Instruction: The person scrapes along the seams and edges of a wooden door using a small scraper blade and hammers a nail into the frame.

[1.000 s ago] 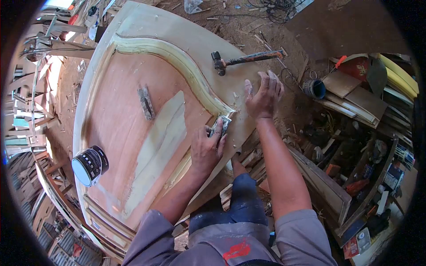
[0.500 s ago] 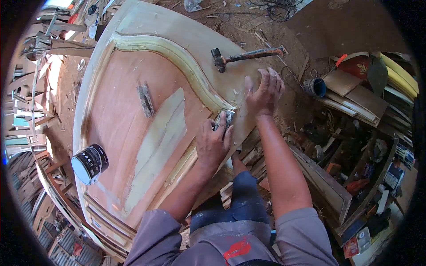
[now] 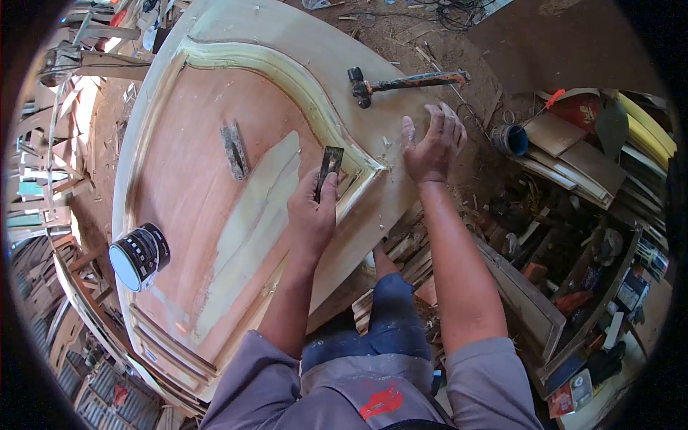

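My left hand (image 3: 314, 202) is closed around a small flat dark scraper (image 3: 330, 163), which points up over the wooden panel (image 3: 193, 136) beside the corner of its curved moulding (image 3: 308, 82). My right hand (image 3: 435, 147) rests near the panel's right edge with fingers apart and nothing in it. A hammer (image 3: 401, 84) lies just above that hand. On the panel's inner face is a second flat, whitish-smeared piece (image 3: 233, 152), left of a long pale patch of filler (image 3: 251, 229). A dark tin (image 3: 140, 254) with a pale blue end is at the panel's left side.
Right of me stand an open tray (image 3: 552, 308) of mixed odds and ends, stacked boards (image 3: 570, 161) and a small can (image 3: 509, 140). A brown sheet (image 3: 559, 46) is at the upper right. Wood scraps crowd the left side.
My left hand has drawn back from the moulding's corner to the left and turned, so the scraper now points upward. My right hand has shifted slightly to the right.
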Demonstrator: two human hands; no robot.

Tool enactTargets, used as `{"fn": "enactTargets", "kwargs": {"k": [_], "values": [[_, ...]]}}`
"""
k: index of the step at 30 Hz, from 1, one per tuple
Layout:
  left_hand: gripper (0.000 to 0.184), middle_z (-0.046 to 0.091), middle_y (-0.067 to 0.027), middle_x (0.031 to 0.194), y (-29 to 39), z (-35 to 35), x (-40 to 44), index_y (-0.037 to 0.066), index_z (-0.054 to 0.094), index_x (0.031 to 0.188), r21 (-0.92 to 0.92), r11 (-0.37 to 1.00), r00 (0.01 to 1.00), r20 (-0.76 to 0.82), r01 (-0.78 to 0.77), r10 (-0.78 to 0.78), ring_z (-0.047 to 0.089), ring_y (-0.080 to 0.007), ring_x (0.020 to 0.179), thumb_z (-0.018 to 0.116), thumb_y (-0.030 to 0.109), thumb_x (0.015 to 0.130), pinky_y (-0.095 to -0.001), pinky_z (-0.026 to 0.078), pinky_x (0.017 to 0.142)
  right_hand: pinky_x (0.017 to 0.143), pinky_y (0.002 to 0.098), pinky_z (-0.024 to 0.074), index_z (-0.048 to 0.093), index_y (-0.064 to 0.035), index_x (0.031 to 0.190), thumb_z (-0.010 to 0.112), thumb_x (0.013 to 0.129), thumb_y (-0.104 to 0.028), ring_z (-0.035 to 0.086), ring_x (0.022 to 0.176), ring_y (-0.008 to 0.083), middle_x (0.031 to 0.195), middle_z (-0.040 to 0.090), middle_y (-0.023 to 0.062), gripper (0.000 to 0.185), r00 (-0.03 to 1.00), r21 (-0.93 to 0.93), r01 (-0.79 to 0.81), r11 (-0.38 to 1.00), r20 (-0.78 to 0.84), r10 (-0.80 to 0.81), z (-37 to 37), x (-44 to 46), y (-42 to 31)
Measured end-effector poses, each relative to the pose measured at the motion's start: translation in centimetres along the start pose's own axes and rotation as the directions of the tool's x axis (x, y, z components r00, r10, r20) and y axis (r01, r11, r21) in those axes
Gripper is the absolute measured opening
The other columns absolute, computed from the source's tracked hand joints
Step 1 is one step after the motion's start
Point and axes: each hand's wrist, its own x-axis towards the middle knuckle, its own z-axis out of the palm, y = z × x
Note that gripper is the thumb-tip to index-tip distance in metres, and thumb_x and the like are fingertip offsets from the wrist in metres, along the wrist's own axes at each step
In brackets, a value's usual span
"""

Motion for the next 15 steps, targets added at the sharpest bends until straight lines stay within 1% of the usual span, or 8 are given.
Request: {"fn": "enactTargets", "kwargs": {"k": [3, 6, 9, 10, 12, 13, 14, 15], "values": [[0.026, 0.077, -0.0029, 0.089, 0.1, 0.0, -0.5, -0.002, 0.077, 0.110, -0.360, 0.901, 0.970, 0.062, 0.243, -0.237, 0.070, -0.0097, 0.080, 0.070, 0.023, 0.112, -0.0301, 0.056, 0.073, 0.124, 0.0594, 0.0338, 0.061, -0.0141, 0.137, 0.076, 0.096, -0.046, 0.053, 0.143, 0.0410, 0.146, 0.060, 0.0204, 0.054, 1.000, -0.025, 0.002, 1.000, 0.007, -0.002, -0.1, 0.0, -0.1], [0.024, 0.078, -0.0030, 0.091, 0.7, 0.2, -2.5, 0.000, 0.078, 0.109, -0.491, 0.753, 0.896, 0.169, 0.437, -0.410, 0.069, -0.0086, 0.078, 0.074, 0.024, 0.109, -0.0277, 0.057, 0.074, 0.124, 0.0596, 0.0338, 0.062, -0.0141, 0.137, 0.077, 0.096, -0.046, 0.053, 0.142, 0.0413, 0.146, 0.060, 0.0206, 0.054, 1.000, -0.010, 0.010, 1.000, -0.007, -0.010, -0.1, 0.0, 0.0], [0.025, 0.079, -0.0049, 0.094, -1.3, 1.2, -5.1, 0.000, 0.078, 0.108, -0.519, 0.739, 0.902, 0.217, 0.430, -0.372, 0.072, -0.0116, 0.077, 0.077, 0.025, 0.108, -0.0281, 0.057, 0.072, 0.125, 0.0591, 0.0333, 0.061, -0.0141, 0.139, 0.076, 0.096, -0.046, 0.052, 0.144, 0.0415, 0.148, 0.060, 0.0202, 0.055, 1.000, -0.014, 0.027, 1.000, -0.008, -0.027, 0.2, -0.1, 0.3], [0.024, 0.078, -0.0035, 0.091, -1.6, 1.2, -5.7, 0.002, 0.078, 0.106, -0.455, 0.751, 0.878, 0.241, 0.478, -0.413, 0.071, -0.0114, 0.075, 0.079, 0.026, 0.106, -0.0294, 0.057, 0.070, 0.125, 0.0595, 0.0324, 0.061, -0.0138, 0.141, 0.076, 0.097, -0.043, 0.051, 0.146, 0.0420, 0.151, 0.059, 0.0206, 0.055, 0.999, 0.000, 0.036, 0.999, 0.007, -0.036, 0.4, -0.3, 0.6], [0.024, 0.078, -0.0029, 0.090, -1.3, 1.5, -7.0, 0.003, 0.078, 0.104, -0.487, 0.685, 0.838, 0.256, 0.542, -0.481, 0.071, -0.0112, 0.074, 0.078, 0.027, 0.106, -0.0297, 0.057, 0.070, 0.127, 0.0601, 0.0306, 0.061, -0.0132, 0.145, 0.077, 0.097, -0.039, 0.048, 0.151, 0.0430, 0.158, 0.056, 0.0215, 0.056, 0.997, 0.031, 0.060, 0.998, 0.039, -0.061, 0.1, -0.5, 0.9], [0.024, 0.078, -0.0026, 0.089, -0.6, 1.3, -7.2, 0.004, 0.078, 0.103, -0.508, 0.651, 0.821, 0.263, 0.565, -0.507, 0.070, -0.0111, 0.074, 0.078, 0.027, 0.106, -0.0299, 0.057, 0.070, 0.128, 0.0593, 0.0300, 0.062, -0.0124, 0.146, 0.077, 0.097, -0.035, 0.045, 0.153, 0.0433, 0.161, 0.054, 0.0218, 0.055, 0.989, 0.163, 0.103, 0.981, 0.087, -0.118, -0.7, -0.3, 0.8], [0.024, 0.077, -0.0022, 0.088, 0.0, 0.7, -7.3, 0.005, 0.077, 0.102, -0.467, 0.651, 0.797, 0.277, 0.599, -0.536, 0.070, -0.0111, 0.073, 0.076, 0.028, 0.107, -0.0293, 0.057, 0.070, 0.129, 0.0584, 0.0293, 0.063, -0.0117, 0.147, 0.077, 0.097, -0.030, 0.043, 0.156, 0.0436, 0.163, 0.053, 0.0220, 0.055, 0.974, 0.293, 0.141, 0.945, 0.129, -0.186, -2.0, -0.4, 0.8], [0.025, 0.077, -0.0021, 0.088, -0.1, 0.5, -7.3, 0.005, 0.077, 0.102, -0.516, 0.607, 0.790, 0.287, 0.604, -0.543, 0.070, -0.0109, 0.073, 0.076, 0.029, 0.107, -0.0290, 0.057, 0.069, 0.131, 0.0576, 0.0286, 0.064, -0.0109, 0.148, 0.076, 0.097, -0.025, 0.041, 0.158, 0.0440, 0.166, 0.051, 0.0223, 0.054, 0.951, 0.420, 0.164, 0.893, 0.172, -0.256, -3.4, -0.9, 0.7]]}}
